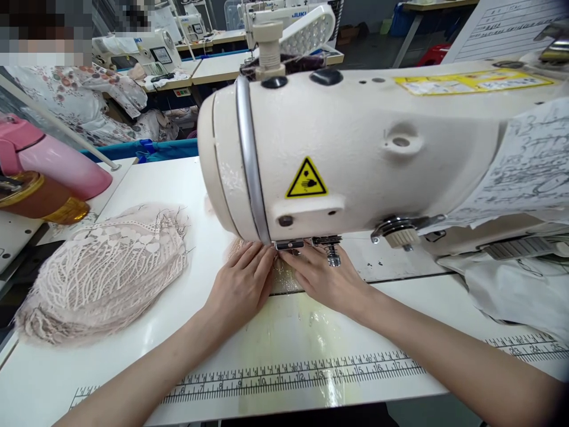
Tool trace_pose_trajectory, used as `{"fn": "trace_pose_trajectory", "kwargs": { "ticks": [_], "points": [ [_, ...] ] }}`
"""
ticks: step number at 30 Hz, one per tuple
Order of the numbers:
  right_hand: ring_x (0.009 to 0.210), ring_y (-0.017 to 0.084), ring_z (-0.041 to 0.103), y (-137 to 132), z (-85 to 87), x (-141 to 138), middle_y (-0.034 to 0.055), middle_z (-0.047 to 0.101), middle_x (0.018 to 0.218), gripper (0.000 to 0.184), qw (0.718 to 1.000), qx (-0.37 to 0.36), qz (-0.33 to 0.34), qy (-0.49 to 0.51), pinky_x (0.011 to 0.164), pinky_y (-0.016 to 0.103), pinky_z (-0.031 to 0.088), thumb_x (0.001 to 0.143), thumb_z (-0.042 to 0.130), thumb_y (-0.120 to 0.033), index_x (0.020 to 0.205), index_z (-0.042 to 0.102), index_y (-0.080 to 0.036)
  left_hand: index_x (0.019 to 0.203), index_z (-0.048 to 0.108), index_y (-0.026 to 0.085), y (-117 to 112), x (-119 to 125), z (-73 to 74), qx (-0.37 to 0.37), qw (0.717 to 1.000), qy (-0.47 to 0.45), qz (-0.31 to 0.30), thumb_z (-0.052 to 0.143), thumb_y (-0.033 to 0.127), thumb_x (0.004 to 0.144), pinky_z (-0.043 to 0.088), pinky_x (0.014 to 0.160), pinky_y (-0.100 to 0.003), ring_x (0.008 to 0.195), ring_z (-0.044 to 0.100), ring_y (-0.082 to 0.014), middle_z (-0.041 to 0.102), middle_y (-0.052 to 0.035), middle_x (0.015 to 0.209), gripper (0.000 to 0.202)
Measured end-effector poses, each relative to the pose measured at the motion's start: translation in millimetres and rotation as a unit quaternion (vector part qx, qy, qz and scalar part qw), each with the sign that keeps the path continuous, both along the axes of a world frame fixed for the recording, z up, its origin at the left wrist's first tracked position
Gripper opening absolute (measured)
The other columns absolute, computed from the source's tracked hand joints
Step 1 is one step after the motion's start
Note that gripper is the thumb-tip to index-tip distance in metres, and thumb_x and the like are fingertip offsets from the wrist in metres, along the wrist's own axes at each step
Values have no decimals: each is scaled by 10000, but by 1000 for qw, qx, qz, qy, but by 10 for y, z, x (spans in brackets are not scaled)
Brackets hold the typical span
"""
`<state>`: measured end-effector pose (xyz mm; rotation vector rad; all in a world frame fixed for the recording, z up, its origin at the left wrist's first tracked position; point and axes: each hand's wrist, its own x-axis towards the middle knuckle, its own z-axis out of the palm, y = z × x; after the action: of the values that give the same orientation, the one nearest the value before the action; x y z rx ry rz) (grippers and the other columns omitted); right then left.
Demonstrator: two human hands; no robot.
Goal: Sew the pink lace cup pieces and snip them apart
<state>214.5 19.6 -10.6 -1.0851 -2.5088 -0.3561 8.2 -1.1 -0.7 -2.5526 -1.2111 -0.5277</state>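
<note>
Both my hands lie at the needle area of a cream sewing machine (347, 136). My left hand (244, 276) rests with its fingers stretched flat on a small piece of pale pink lace (232, 248), just left of the presser foot area. On the other side, my right hand (326, 276) reaches in under the machine head, its fingers extended and partly covered by the thread parts. Most of the lace under my fingers is hidden, and so is the needle. Left of my left hand lies a heap of pale pink lace pieces (111, 267) with loose thread ends.
A printed ruler strip (284, 379) runs along the table's front edge. A pink bottle (62, 160) and a thread cone (44, 196) stand at left. White cloth (515, 284) lies at right. Behind, a person in a floral top (84, 101) sits near other sewing machines (151, 50).
</note>
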Motion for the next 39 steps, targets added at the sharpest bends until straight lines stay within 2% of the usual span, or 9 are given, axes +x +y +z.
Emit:
{"fn": "trace_pose_trajectory", "kwargs": {
  "ticks": [10, 17, 26, 32, 36, 39],
  "points": [
    [878, 211, 645, -7, -9, -21, 45, 684, 1134, 341, 999, 1, 22, 24, 771, 370, 442, 887, 483, -140, 1174, 642, -231, 1209, 596, 82, 7, -17, -27, -5, 1000, 3, -10, 467, 172, 915, 509, 983, -437, 1153, 607, -276, 657, -135, 1215, 334],
    [885, 219, 650, -2, -10, -3, 44, 688, 1128, 345, 1000, 1, 20, 9, 814, 391, 459, 889, 492, -153, 1197, 628, -230, 1173, 615, 49, 11, -11, -12, 17, 1000, 14, -19, 490, 178, 911, 518, 970, -427, 1125, 621, -281, 667, -151, 1189, 317],
    [687, 176, 604, 19, 16, -8, 63, 706, 1046, 354, 1000, 19, 6, 5, 854, 435, 459, 890, 486, -140, 1198, 632, -237, 1213, 598, 60, 6, -6, -29, 16, 999, 30, -10, 473, 180, 916, 508, 978, -423, 1148, 609, -278, 644, -160, 1230, 344],
    [730, 185, 595, 15, 6, 15, 52, 715, 960, 344, 1000, 19, -3, 9, 805, 408, 458, 894, 473, -158, 1187, 632, -244, 1231, 587, 54, 9, -6, -44, 8, 999, 31, 0, 477, 205, 920, 510, 971, -439, 1141, 609, -296, 645, -159, 1229, 363],
    [836, 211, 614, 64, 21, 69, 61, 711, 956, 293, 999, -24, -16, 16, 698, 352, 430, 913, 441, -195, 1082, 675, -244, 1239, 582, 66, 12, -11, -51, -9, 1000, 17, 4, 475, 217, 924, 499, 984, -450, 1165, 592, -296, 641, -159, 1235, 365],
    [796, 210, 610, 130, 41, 102, 55, 711, 852, 274, 999, -40, -18, 22, 692, 341, 411, 907, 450, -204, 1029, 693, -239, 1234, 585, 75, 14, 0, -36, -11, 1000, 12, 12, 466, 218, 930, 496, 986, -453, 1168, 590, -292, 641, -153, 1235, 356]
  ]
}}
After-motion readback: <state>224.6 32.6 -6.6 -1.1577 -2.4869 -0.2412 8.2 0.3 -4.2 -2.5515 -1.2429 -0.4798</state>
